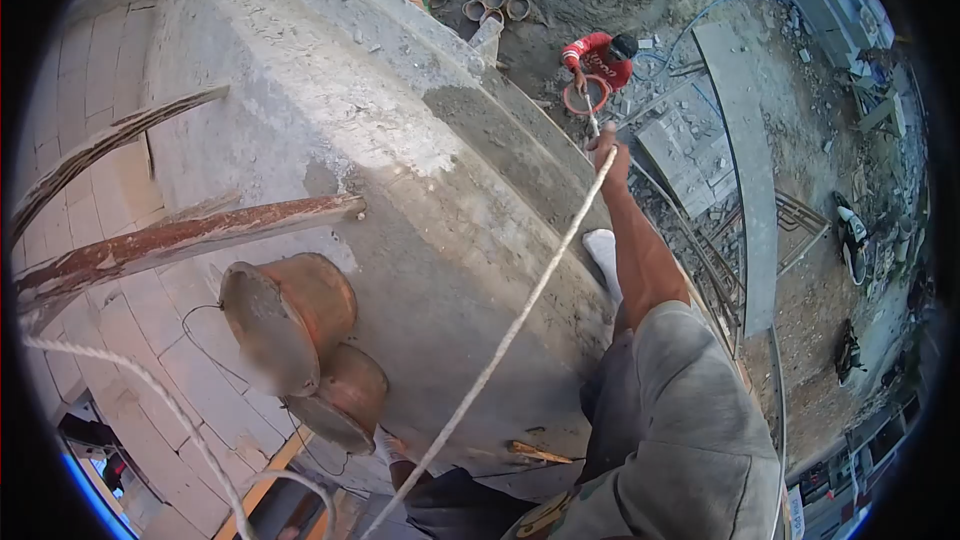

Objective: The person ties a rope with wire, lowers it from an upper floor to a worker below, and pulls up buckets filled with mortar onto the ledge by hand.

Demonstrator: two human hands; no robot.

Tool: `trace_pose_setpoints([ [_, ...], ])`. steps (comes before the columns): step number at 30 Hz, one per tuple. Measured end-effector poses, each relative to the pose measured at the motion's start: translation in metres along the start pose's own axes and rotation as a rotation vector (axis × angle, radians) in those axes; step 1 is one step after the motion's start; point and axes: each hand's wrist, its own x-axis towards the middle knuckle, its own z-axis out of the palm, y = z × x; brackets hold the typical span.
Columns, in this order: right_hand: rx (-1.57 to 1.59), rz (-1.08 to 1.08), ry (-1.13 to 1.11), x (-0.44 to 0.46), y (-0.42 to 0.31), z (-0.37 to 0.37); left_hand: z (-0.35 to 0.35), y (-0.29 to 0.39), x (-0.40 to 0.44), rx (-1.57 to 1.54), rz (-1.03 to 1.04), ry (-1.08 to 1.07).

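My right hand is stretched out over the ledge's edge, its fingers wrapped round a pale twisted rope. From the hand, one length runs down toward an orange-rimmed bucket on the ground far below. The other length slants back past my body to the bottom of the view. Beside that bucket is a person in a red top, with a hand close to its rim. My left hand is out of view. Two cement-smeared buckets lie tipped together on the concrete ledge.
Rough wooden beams jut in from the left above a block surface. Loose rope loops at lower left. On the ground below are several buckets, a long plank, a blue hose and rubble. My white-covered foot stands near the ledge's edge.
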Motion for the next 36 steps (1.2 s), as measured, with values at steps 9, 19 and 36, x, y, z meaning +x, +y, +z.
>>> trace_pose_setpoints([
  [9, 0.269, -0.299, -0.09, -0.076, -0.357, -0.219, 0.238, -0.041, -0.064, 0.422, 0.297, -0.881],
  [19, 0.354, -1.191, -0.747, -0.407, -0.633, -0.452, 0.466, 0.182, -0.302, -0.042, 1.531, -0.849],
  [36, 0.591, -0.136, 0.036, -0.201, -0.456, -0.315, -0.044, 0.376, -0.313, -1.297, 1.263, -1.755],
])
